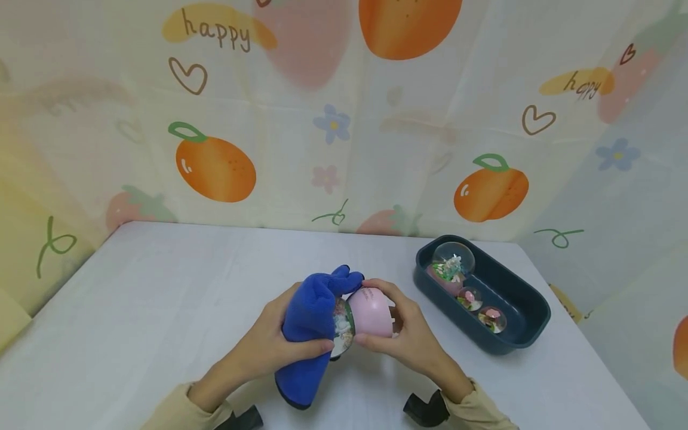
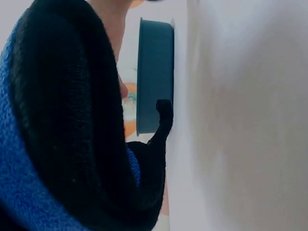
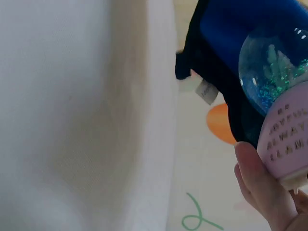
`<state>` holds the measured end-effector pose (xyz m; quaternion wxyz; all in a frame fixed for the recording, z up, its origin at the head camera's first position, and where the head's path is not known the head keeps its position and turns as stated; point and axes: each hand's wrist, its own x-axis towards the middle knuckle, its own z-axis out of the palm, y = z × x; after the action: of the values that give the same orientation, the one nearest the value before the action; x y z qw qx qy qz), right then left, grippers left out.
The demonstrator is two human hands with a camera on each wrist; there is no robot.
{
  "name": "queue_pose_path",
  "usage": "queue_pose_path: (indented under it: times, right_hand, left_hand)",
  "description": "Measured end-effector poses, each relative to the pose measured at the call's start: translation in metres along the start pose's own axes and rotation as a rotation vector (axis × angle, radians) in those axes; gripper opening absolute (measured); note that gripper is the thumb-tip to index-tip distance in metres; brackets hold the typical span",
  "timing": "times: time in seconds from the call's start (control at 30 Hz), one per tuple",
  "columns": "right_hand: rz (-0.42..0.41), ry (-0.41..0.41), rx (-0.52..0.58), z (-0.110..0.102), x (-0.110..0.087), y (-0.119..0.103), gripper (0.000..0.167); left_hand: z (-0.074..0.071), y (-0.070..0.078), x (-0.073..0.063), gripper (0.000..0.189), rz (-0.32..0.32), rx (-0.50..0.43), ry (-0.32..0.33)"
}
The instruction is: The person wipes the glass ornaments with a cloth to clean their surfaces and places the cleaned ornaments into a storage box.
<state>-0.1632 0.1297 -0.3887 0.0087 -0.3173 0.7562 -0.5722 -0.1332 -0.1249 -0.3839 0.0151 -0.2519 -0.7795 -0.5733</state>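
Observation:
A snow globe with a clear dome and a pink lettered base [image 1: 371,312] is held on its side above the white table. My right hand [image 1: 411,325] grips the pink base, thumb below and fingers over the top. A blue cloth [image 1: 309,313] with a dark edge drapes over the dome's left side, and my left hand [image 1: 276,337] holds it there, thumb across its front. In the right wrist view the dome [image 3: 274,72] shows glitter and a small figure against the cloth. The cloth's dark edge [image 2: 72,96] fills much of the left wrist view.
A dark teal tray [image 1: 516,286] stands at the right of the table. Inside lie a larger snow globe [image 1: 451,269] with a pink base and two small globes [image 1: 491,319]. A printed curtain [image 1: 290,149] hangs behind the table [image 1: 161,298].

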Motion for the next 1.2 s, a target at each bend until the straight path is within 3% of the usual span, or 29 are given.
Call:
queue_pose_path:
  times: [0.17,0.33,0.5,0.6,0.67,0.8,0.87,0.93,1.03,1.2]
  right_hand:
    - [-0.025,0.014,-0.033,0.001,-0.001,0.000,0.072]
    - [-0.132,0.031,-0.133,0.004,-0.001,0.003,0.071]
    - [-0.207,0.048,-0.172,0.008,-0.003,0.002,0.070]
    - [-0.226,0.059,-0.182,0.008,-0.004,0.002,0.070]
    - [-0.251,0.066,-0.177,0.007,-0.004,0.002,0.069]
    - [-0.316,0.081,-0.144,0.006,-0.004,0.002,0.069]
    - [-0.337,0.084,-0.131,0.006,-0.004,0.002,0.070]
    - [-0.347,0.091,-0.122,0.006,-0.003,0.002,0.071]
    - [-0.339,0.113,-0.129,0.007,-0.003,0.002,0.071]
    - [-0.310,0.156,-0.158,0.009,-0.003,0.002,0.072]
  left_hand:
    - [0.001,0.003,0.000,0.063,-0.021,0.005,-0.003]
    - [0.000,0.003,0.001,0.053,-0.081,0.016,0.005]
    - [-0.003,0.002,0.002,0.047,-0.108,0.062,0.081]
    - [-0.004,0.000,0.003,0.049,-0.137,0.037,0.097]
    - [-0.006,0.000,0.003,0.056,-0.177,-0.020,0.052]
    - [-0.011,-0.003,0.001,0.077,-0.289,-0.160,-0.128]
    - [-0.013,-0.004,0.001,0.082,-0.303,-0.191,-0.194]
    - [-0.015,-0.005,0.002,0.081,-0.289,-0.207,-0.212]
    - [-0.015,-0.005,0.003,0.076,-0.246,-0.198,-0.171]
    - [-0.012,-0.005,0.003,0.065,-0.196,-0.095,-0.021]
